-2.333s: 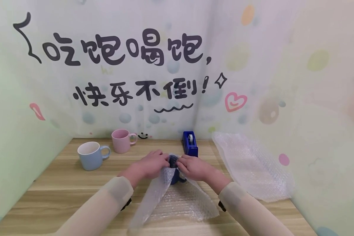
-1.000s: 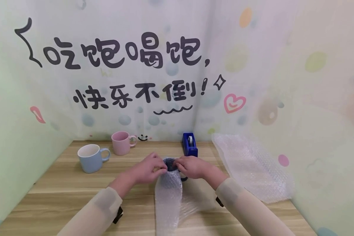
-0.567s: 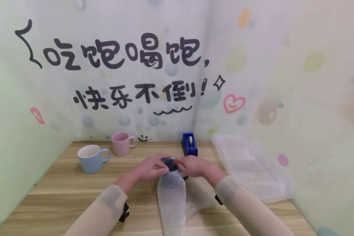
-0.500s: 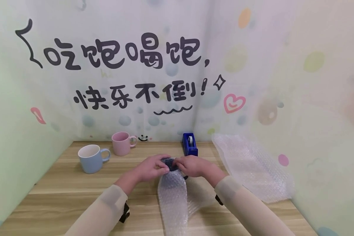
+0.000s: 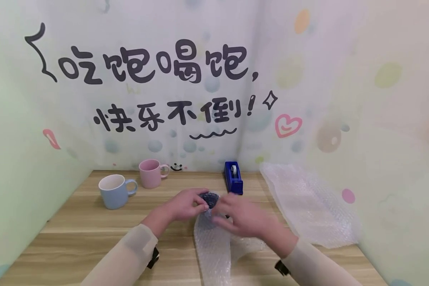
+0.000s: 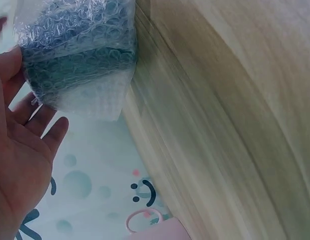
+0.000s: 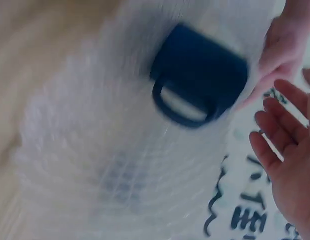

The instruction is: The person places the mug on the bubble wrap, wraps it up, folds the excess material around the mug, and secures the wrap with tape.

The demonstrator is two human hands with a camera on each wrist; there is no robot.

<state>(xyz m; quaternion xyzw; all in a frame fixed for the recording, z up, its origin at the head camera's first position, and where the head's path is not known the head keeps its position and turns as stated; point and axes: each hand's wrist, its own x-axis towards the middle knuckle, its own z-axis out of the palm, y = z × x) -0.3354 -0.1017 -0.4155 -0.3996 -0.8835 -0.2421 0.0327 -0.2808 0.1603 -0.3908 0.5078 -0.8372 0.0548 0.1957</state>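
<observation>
A dark blue mug (image 7: 200,67) stands partly wrapped in bubble wrap (image 5: 214,250), its handle side bare in the right wrist view. One strip of the wrap runs from the mug toward me. At the mug's rim my left hand (image 5: 182,204) pinches the wrap's edge between thumb and fingers; the left wrist view has this hand (image 6: 19,155) beside the wrapped side. My right hand (image 5: 244,216), blurred, is just right of the mug with its fingers apart. In the right wrist view that hand (image 7: 290,165) holds nothing, its fingers slightly bent.
A blue tape dispenser (image 5: 233,178) stands behind the mug. To the left are a light blue mug (image 5: 114,194) and a pink mug (image 5: 151,174). Another bubble wrap sheet (image 5: 311,210) lies at the right, by the wall. The wooden table (image 5: 75,246) meets walls on three sides.
The wrap's left flap was drawn across the front of the mug. Just now my right hand has let go of the rim and moved right and toward me; the left hand stays there.
</observation>
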